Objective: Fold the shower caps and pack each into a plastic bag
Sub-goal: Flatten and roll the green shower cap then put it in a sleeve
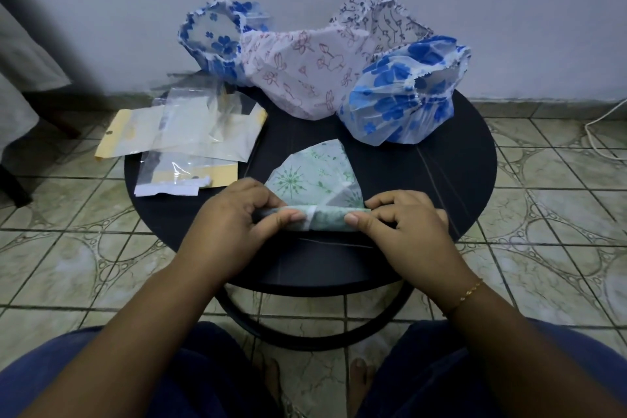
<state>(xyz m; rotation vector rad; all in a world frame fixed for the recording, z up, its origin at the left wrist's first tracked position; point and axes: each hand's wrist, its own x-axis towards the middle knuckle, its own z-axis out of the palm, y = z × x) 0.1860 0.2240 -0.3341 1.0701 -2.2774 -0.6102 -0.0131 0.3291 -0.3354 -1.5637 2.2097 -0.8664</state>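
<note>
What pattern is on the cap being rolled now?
Green floral sprigs and starbursts on pale mint green cap, head view.

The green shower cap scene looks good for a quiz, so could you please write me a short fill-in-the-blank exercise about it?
1. Both hands, the left hand and the right hand, roll up the shower cap printed in ____.
2. The round table is ____ in colour.
3. The plastic bags lie on the person's ____ side of the table.
4. The bracelet sits on the ____ wrist.

Missing words: green; black; left; right
</note>
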